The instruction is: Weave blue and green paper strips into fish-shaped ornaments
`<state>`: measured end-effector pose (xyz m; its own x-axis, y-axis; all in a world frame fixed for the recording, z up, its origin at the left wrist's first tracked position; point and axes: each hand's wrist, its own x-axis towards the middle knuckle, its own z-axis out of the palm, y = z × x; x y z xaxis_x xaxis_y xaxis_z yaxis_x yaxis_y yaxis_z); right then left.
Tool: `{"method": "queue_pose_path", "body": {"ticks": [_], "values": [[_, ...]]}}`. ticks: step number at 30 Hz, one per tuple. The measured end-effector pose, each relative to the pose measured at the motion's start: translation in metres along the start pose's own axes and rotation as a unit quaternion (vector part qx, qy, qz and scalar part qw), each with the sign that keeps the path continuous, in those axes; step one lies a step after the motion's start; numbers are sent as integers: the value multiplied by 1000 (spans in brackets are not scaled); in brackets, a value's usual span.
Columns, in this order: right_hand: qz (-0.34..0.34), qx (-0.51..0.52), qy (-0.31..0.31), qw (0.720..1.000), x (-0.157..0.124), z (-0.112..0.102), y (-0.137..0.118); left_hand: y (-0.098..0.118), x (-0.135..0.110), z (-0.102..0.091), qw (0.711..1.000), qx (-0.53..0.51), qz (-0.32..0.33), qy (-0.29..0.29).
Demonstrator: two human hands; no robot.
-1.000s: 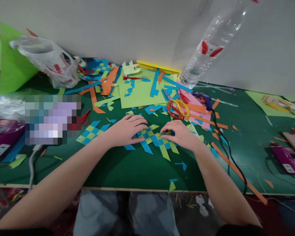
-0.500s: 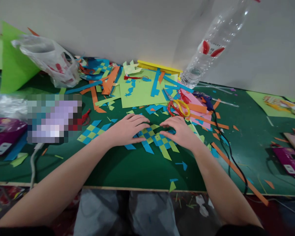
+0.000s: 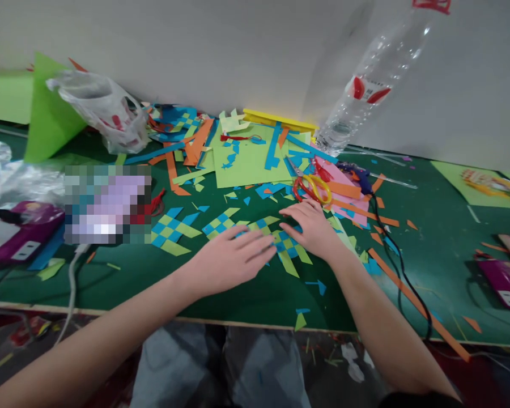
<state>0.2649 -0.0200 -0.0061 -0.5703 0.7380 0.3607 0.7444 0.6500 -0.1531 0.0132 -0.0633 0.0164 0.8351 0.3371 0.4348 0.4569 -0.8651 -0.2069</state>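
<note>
A woven mat of blue and light-green paper strips point(image 3: 285, 245) lies on the green table point(image 3: 221, 294) in front of me. My right hand point(image 3: 312, 225) rests flat on its right part, fingers stretched out toward the left. My left hand point(image 3: 233, 258) hovers or rests just at the mat's near-left edge, fingers extended and slightly blurred, holding nothing. A second woven piece point(image 3: 171, 229) lies to the left, and a smaller woven strip point(image 3: 221, 222) sits between them.
Red-and-yellow scissors point(image 3: 311, 186) lie just beyond my right hand. A heap of paper scraps and a light-green sheet point(image 3: 249, 161) fill the back. A plastic bottle point(image 3: 365, 93) leans on the wall. A black cable point(image 3: 397, 255) runs at right. A plastic bag point(image 3: 104, 110) sits back left.
My left hand has drawn back toward me off the mat's left part, uncovering a woven strip. My right hand stays on the mat. The view shifted slightly right.
</note>
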Motion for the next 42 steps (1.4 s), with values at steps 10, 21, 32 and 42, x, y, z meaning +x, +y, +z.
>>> {"method": "queue_pose_path", "body": {"ticks": [10, 21, 32, 42], "values": [[-164, -65, 27, 984, 18, -10, -47, -91, -64, -6, 928, 74, -324, -169], [-160, 14, 10, 987, 15, 8, -42, -99, -67, 14, 919, -36, -386, -72], [-132, 93, -109, 981, 12, 7, -44, -96, -72, 16, 952, -6, -295, -77], [-156, 131, -166, 965, 12, 5, -55, -93, -67, 29, 943, 19, -323, -76]]}}
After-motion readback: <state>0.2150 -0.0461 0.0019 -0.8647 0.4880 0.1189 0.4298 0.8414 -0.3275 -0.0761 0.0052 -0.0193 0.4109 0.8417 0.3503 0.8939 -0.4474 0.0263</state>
